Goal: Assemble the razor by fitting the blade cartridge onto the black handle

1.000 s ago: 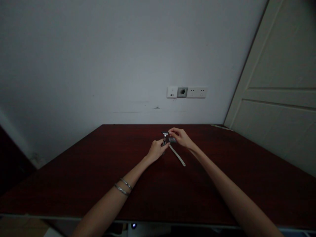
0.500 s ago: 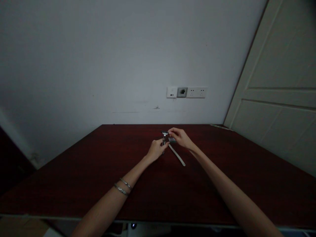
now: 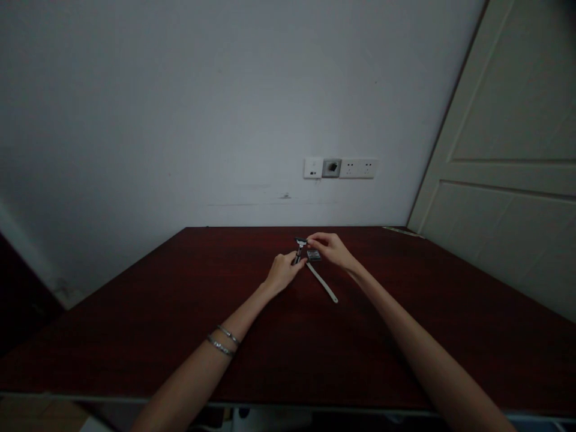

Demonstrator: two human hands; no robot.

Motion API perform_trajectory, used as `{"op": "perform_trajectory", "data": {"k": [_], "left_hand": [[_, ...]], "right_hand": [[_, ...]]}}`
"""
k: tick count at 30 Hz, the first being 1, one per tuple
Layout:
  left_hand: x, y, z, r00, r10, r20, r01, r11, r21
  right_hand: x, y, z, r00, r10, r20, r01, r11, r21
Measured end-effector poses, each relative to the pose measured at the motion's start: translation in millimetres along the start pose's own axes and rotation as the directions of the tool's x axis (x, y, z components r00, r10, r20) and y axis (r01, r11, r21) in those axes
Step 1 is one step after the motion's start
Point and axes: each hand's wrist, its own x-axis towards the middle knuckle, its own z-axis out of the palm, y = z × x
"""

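Note:
My left hand (image 3: 282, 271) is closed around the dark handle of a razor (image 3: 300, 243), which stands up from the fist with its wide head at the top. At the right end of that head, my right hand (image 3: 330, 247) pinches with thumb and forefinger; the fingertips hide the spot they grip. Just below the right hand, a small dark flat case (image 3: 314, 255) rests on the table. A slim whitish handle-like strip (image 3: 324, 284) with a hole at its near end lies slanting beside the left thumb; its far end is close to that thumb.
The dark red wooden table (image 3: 180, 312) runs back to a pale wall (image 3: 234, 120). Sockets (image 3: 359, 168) and a switch plate (image 3: 313, 168) are set in the wall. A white panelled door (image 3: 508, 204) stands at the right. A thin strip (image 3: 403, 232) lies at the back right table edge.
The razor handle has tilted slightly, its lower end shifting left with my left hand. Both hands keep nearly the same places and hold.

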Motion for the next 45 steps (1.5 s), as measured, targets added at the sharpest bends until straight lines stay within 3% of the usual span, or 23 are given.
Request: {"op": "perform_trajectory", "data": {"k": [8,18,27,37,45], "left_hand": [[0,0,0,1.0,0.002,-0.011,-0.002,1.0,-0.006],[0,-2,0,1.0,0.012,-0.01,-0.011,0.999,0.036],[-1,0,0,0.999,0.032,-0.035,-0.03,0.998,0.05],[0,0,1,0.999,0.002,-0.039,-0.002,1.0,-0.006],[0,1,2,0.999,0.013,-0.044,-0.012,1.0,0.003]], "right_hand": [[-1,-5,-1,0.999,0.044,-0.012,-0.043,0.997,0.067],[-1,3,3,0.979,0.16,-0.128,-0.133,0.971,0.201],[1,-2,5,0.978,0.123,-0.169,-0.103,0.987,0.127],[3,15,21,0.95,0.265,-0.168,-0.157,0.865,0.477],[2,13,24,0.942,0.29,-0.171,-0.155,0.824,0.545]]}}
